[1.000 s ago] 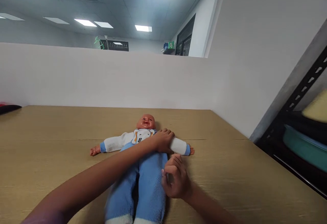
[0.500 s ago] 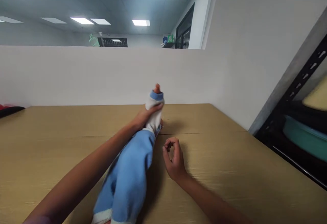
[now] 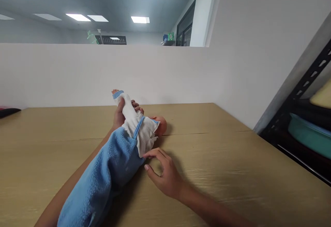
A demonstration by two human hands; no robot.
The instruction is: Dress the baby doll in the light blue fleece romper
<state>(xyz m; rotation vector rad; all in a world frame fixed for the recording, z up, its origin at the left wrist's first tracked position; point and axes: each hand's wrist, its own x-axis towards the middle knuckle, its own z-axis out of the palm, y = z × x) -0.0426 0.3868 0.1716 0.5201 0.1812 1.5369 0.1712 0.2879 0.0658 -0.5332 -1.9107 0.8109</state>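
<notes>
A baby doll (image 3: 147,132) in a white top and fuzzy blue overalls (image 3: 111,168) lies slantwise on the table, its head toward the far side. My left hand (image 3: 120,111) is wrapped round the doll's raised, white-sleeved arm, below the blue cuff. Near the doll's side, my right hand (image 3: 165,173) has its thumb and fingers apart, the fingertips by the loose edge of the white top. Whether those fingertips touch the cloth I cannot tell. The doll's face is hidden.
The brown tabletop (image 3: 219,161) reaches back to a low white wall (image 3: 77,75). On the right stands a black metal shelf rack (image 3: 297,99) holding a teal tub (image 3: 310,134). A dark object (image 3: 9,112) lies at the far left edge.
The doll has rolled, so its head and top's front now show. Its held arm has swung left with my left hand. My right hand has uncurled and moved left toward the top.
</notes>
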